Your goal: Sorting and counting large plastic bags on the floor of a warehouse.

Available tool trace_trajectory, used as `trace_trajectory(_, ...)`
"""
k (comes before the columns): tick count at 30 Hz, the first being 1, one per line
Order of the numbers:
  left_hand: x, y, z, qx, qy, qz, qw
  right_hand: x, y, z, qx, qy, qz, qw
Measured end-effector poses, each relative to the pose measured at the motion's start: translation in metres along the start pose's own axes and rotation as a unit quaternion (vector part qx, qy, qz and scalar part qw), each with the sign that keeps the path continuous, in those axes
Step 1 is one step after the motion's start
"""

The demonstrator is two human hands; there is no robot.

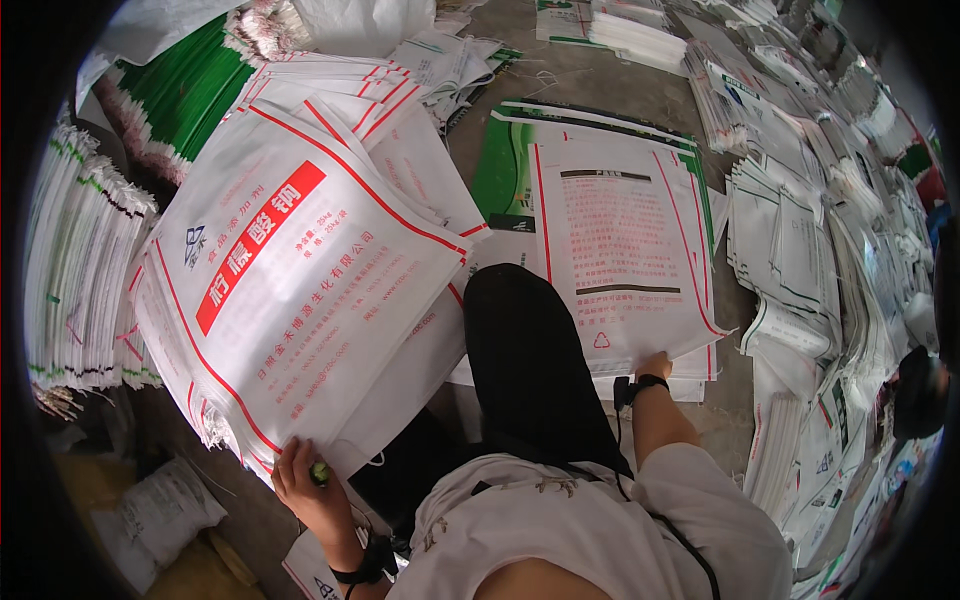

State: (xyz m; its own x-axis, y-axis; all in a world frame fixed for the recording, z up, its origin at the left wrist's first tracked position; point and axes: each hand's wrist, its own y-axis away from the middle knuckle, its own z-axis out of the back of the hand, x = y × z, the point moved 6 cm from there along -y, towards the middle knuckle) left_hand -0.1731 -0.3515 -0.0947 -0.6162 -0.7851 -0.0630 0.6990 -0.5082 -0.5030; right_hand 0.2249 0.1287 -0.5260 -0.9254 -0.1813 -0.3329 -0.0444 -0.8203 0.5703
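Left hand (305, 480) is half-curling at the left sack's (330, 290) near edge; right hand (655, 368) is touching the right sack's (620, 250) near edge (pinching or not: can't tell). Sacks are flanking the knee (515, 305), probably handling light, floppy, slippery; corners likely offering best hold.

Sack whse./workshop, grey flr (600, 80), printed sacks (330, 275) in piles, bundles (85, 270) stacked l. & r.

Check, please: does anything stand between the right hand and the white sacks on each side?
Nothing visible stands between the right hand and the white sacks on the right: it is at their lower edge. Toward the white sacks on the left, the person's black-clad leg stands in between, its knee between the two piles.
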Motion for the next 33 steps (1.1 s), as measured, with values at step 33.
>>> trace_trajectory(33,0.011,0.008,-0.004,0.001,0.021,-0.004,1.0,-0.035,-0.035,0.087,-0.104,-0.401,-0.044,0.909)
